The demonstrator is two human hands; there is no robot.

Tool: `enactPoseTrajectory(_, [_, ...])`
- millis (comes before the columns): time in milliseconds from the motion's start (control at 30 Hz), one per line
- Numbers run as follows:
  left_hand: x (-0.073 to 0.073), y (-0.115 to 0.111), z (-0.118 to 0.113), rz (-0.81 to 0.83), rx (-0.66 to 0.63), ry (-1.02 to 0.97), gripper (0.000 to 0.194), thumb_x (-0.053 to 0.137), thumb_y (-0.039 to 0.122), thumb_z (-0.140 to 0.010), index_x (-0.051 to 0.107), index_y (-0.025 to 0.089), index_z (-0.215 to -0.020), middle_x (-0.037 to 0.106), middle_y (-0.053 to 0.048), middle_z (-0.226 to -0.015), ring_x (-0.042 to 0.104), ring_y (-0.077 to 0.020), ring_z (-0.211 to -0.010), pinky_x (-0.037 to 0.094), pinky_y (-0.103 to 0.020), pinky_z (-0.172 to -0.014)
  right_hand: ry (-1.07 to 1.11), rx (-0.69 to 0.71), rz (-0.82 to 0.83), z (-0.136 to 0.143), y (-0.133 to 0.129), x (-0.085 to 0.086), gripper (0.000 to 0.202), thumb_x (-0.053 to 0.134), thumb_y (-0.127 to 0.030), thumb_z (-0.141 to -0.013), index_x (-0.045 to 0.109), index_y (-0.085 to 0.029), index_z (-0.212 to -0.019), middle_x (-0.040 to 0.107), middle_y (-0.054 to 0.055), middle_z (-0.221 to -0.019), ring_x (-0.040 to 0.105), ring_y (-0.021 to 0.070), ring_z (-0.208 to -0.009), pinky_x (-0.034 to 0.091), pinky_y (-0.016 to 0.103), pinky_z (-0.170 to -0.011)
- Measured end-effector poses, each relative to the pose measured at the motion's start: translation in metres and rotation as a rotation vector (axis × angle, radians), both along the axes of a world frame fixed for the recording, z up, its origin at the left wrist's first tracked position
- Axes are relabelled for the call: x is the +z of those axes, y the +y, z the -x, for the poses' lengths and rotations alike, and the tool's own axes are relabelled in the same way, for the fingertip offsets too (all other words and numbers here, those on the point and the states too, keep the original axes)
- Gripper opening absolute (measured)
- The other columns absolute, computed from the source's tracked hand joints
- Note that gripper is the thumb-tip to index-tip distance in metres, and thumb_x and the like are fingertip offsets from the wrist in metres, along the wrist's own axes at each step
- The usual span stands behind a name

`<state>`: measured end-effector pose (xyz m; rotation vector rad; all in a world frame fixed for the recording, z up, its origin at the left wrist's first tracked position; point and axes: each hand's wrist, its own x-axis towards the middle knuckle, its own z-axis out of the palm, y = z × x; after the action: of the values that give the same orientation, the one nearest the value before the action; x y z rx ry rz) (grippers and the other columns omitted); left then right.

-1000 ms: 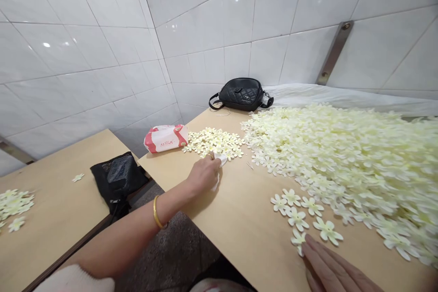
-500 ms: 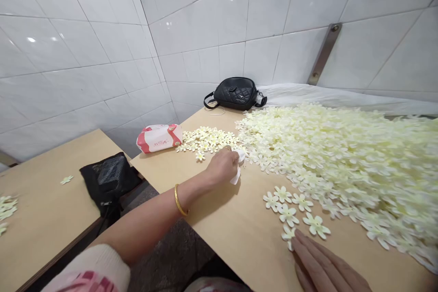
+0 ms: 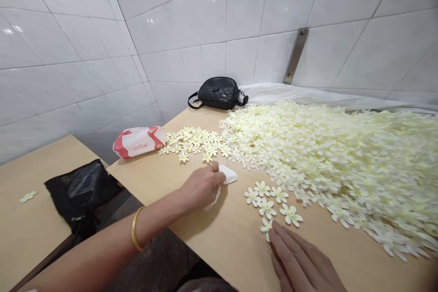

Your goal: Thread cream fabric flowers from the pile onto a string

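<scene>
My left hand (image 3: 202, 185) is closed around a crumpled white tissue (image 3: 228, 174), pressed low against the wooden table (image 3: 219, 237). A gold bracelet (image 3: 135, 230) circles that wrist, and a ring shows on a finger. At lower right, my right hand (image 3: 304, 260) lies flat with fingers stretched out and side by side. Its fingertips touch a cream artificial flower (image 3: 267, 225), partly covered by them. Several more loose flowers (image 3: 266, 208) lie just beyond. A large heap of the same flowers (image 3: 335, 155) fills the right side of the table.
Smaller yellow-centred flowers (image 3: 195, 140) lie beside a red and white tissue pack (image 3: 139, 142). A black quilted bag (image 3: 219, 92) stands near the tiled wall. Left, a black mesh pouch (image 3: 82, 191) lies by a gap between this table and a second table (image 3: 30, 232).
My left hand has drawn the tissue back toward me across the table. The view has turned right, so everything shifts left. My right hand stays by the same flower.
</scene>
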<state>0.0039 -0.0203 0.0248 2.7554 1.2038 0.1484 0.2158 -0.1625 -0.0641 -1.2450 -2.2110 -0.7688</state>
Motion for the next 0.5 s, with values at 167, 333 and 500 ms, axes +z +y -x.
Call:
enactPoseTrajectory(167, [-0.010,0.028,-0.032,-0.131,-0.009,0.068,0.022,0.038,0.012,-0.076,0.059,0.017,-0.077,0.051,-0.007,-0.086,0.050,-0.0139,-0.065,0.040,-0.026,-0.060,0.035,-0.023,0.048,0.005,-0.003,0.007,0.032,0.043,-0.023,-0.080,0.059,-0.009,-0.105,0.061,0.012,-0.109,0.057,0.0238,-0.097,0.048,0.032,-0.076])
enactPoseTrajectory(333, [0.010,0.048,-0.050,-0.178,-0.004,0.032,0.024,0.034,0.011,-0.078,0.058,0.015,-0.075,0.049,-0.008,-0.084,0.049,-0.0138,-0.062,0.038,-0.027,-0.058,0.072,-0.035,0.084,0.009,-0.006,0.012,0.032,0.044,-0.017,-0.078,0.059,-0.009,-0.105,0.061,0.012,-0.109,0.057,0.0241,-0.098,0.048,0.033,-0.077])
enactPoseTrajectory(500, [0.013,0.028,-0.054,-0.153,-0.186,-0.061,0.027,0.032,0.013,-0.081,0.058,0.016,-0.074,0.050,-0.006,-0.084,0.048,-0.0117,-0.064,0.036,-0.024,-0.059,0.104,-0.053,0.115,0.010,-0.008,0.012,0.035,0.045,-0.012,-0.075,0.058,-0.008,-0.108,0.060,0.012,-0.112,0.054,0.0260,-0.100,0.047,0.035,-0.079])
